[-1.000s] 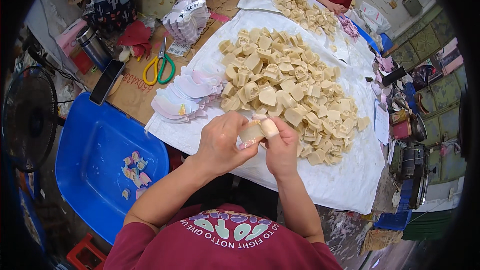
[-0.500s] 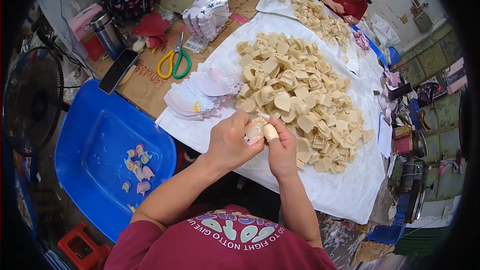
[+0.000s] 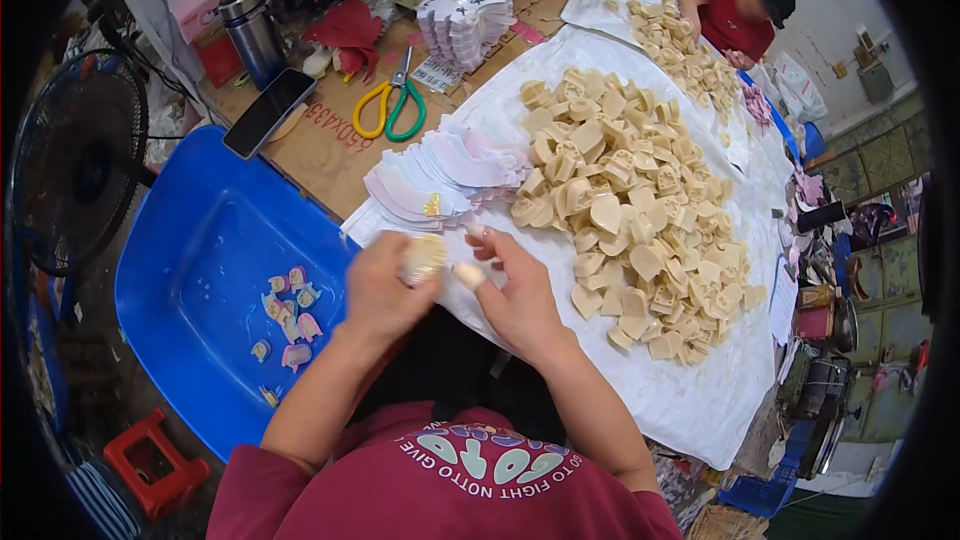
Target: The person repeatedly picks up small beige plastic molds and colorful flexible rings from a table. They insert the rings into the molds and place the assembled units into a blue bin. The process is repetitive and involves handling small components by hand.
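Note:
My left hand [image 3: 382,282] is closed around a small cream heel-shaped piece [image 3: 425,258], blurred by motion, near the table's front edge by the blue tub. Just right of it my right hand [image 3: 518,292] is held off the piece, fingers apart and nothing visible between them; pale covers sit on its thumb and a fingertip. Beyond the hands lies a fanned stack of curved, shiny pinkish-white cut pieces [image 3: 430,175]. A large heap of cream heel-shaped pieces [image 3: 625,210] covers the white cloth [image 3: 560,325] to the right.
At left a blue tub [image 3: 180,360] holds several small pink-edged pieces [image 3: 292,312]. Scissors [image 3: 392,105], a phone [image 3: 270,112] and a steel flask [image 3: 252,38] rest on cardboard. A fan [image 3: 75,165] stands far left, a red stool [image 3: 158,465] below. Another person [image 3: 735,20] sits at the far end.
Both hands have moved apart and nearer to me, the left one leftward with the piece. My right hand has come off it. The whole view has shifted slightly.

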`<move>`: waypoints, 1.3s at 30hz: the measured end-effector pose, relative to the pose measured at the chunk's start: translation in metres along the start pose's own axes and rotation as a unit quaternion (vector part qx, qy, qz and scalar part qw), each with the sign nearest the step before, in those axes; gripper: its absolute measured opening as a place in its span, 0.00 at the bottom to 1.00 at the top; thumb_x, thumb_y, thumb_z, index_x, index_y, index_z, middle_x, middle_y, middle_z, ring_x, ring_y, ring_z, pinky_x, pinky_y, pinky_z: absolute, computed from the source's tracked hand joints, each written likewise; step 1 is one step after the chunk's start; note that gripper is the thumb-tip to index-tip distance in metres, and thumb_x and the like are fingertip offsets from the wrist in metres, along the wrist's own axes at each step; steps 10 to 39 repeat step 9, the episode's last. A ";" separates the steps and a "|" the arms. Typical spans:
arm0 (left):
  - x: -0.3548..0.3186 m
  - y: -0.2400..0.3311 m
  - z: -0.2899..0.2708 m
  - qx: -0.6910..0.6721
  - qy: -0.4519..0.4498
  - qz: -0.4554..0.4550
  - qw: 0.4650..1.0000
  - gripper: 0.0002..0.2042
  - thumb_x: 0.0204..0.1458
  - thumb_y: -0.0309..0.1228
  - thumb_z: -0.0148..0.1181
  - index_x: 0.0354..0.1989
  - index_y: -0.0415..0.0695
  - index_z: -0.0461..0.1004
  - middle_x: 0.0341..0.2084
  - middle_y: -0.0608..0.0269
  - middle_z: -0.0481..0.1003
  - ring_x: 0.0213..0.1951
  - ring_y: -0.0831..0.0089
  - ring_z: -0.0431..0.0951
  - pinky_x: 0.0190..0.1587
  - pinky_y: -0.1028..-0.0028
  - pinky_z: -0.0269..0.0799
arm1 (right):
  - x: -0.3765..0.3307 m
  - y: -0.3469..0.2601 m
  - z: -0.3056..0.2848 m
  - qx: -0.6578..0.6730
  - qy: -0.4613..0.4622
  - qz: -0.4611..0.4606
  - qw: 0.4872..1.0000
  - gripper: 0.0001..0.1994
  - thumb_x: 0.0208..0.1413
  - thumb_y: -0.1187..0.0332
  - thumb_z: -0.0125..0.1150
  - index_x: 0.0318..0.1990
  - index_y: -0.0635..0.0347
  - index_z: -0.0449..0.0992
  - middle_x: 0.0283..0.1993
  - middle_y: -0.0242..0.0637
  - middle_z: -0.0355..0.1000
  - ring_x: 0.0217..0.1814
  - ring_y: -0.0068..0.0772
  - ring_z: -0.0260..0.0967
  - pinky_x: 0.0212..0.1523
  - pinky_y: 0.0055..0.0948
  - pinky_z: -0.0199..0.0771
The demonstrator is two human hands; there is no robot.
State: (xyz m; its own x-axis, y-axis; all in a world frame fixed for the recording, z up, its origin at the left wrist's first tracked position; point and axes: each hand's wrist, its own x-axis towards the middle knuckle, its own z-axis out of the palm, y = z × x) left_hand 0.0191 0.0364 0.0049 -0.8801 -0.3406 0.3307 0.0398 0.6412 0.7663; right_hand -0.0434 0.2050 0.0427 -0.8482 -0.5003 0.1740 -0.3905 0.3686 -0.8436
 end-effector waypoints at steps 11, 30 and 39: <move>-0.035 -0.085 -0.061 0.183 -0.001 -0.138 0.973 0.39 0.39 0.33 0.70 0.63 0.43 0.60 0.59 0.46 0.60 0.60 0.45 0.60 0.63 0.55 0.55 | 0.073 0.007 0.060 -0.213 0.023 -0.242 0.946 0.17 0.41 0.79 0.61 0.43 0.60 0.75 0.34 0.37 0.73 0.38 0.41 0.68 0.40 0.39 0.65; -0.035 -0.085 -0.061 0.183 -0.001 -0.138 0.973 0.39 0.39 0.33 0.70 0.63 0.43 0.60 0.59 0.46 0.60 0.60 0.45 0.60 0.63 0.55 0.55 | 0.073 0.007 0.060 -0.213 0.023 -0.242 0.946 0.17 0.41 0.79 0.61 0.43 0.60 0.75 0.34 0.37 0.73 0.38 0.41 0.68 0.40 0.39 0.65; -0.035 -0.085 -0.061 0.183 -0.001 -0.138 0.973 0.39 0.39 0.33 0.70 0.63 0.43 0.60 0.59 0.46 0.60 0.60 0.45 0.60 0.63 0.55 0.55 | 0.073 0.007 0.060 -0.213 0.023 -0.242 0.946 0.17 0.41 0.79 0.61 0.43 0.60 0.75 0.34 0.37 0.73 0.38 0.41 0.68 0.40 0.39 0.65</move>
